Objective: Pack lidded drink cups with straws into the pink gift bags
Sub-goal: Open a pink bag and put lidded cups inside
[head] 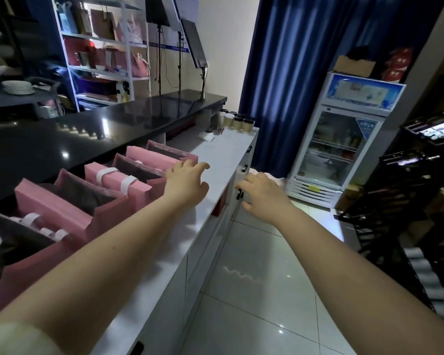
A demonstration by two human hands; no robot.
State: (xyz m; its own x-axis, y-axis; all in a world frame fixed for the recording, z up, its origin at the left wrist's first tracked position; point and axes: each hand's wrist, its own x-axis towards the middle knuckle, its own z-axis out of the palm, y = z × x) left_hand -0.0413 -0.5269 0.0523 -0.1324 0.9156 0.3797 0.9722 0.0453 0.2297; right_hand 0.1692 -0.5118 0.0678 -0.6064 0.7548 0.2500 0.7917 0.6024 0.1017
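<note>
Both empty with fingers loosely spread, the left hand (187,183) hovered over the white counter (215,155), the right hand (263,197) off its edge; bags (139,172) stood just left, cups (237,121) far ahead, fridge (336,149) beyond.

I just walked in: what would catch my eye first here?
A row of pink gift bags lines the white counter on the left. Two bare arms stretch forward, left hand and right hand empty, toward lidded cups at the counter's far end. A lit glass-door fridge stands at right.
</note>
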